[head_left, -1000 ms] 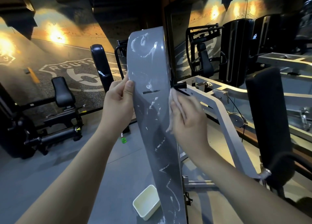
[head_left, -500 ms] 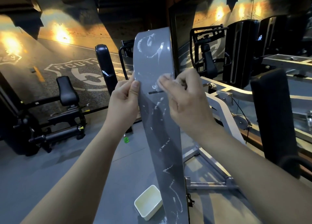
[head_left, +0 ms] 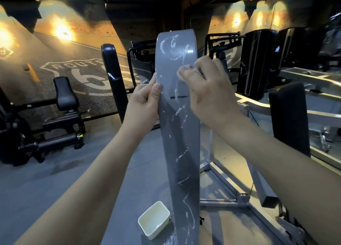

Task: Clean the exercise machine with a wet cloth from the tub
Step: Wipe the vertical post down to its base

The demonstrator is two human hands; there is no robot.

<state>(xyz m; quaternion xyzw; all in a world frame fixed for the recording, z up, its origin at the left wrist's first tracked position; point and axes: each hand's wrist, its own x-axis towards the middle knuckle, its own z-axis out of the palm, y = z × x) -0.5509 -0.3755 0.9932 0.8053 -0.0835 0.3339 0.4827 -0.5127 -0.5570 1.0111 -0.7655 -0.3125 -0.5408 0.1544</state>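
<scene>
My right hand [head_left: 208,89] is blurred, and its curled fingers hide most of the cloth [head_left: 181,77]. The grey panel [head_left: 180,134] runs off the bottom edge.

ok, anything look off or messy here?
Yes: white foamy streaks run down the grey panel from top to base, with wet splatter on the floor beside the tub. Probably cleaning residue, not damage. Nothing else stands out.
</scene>
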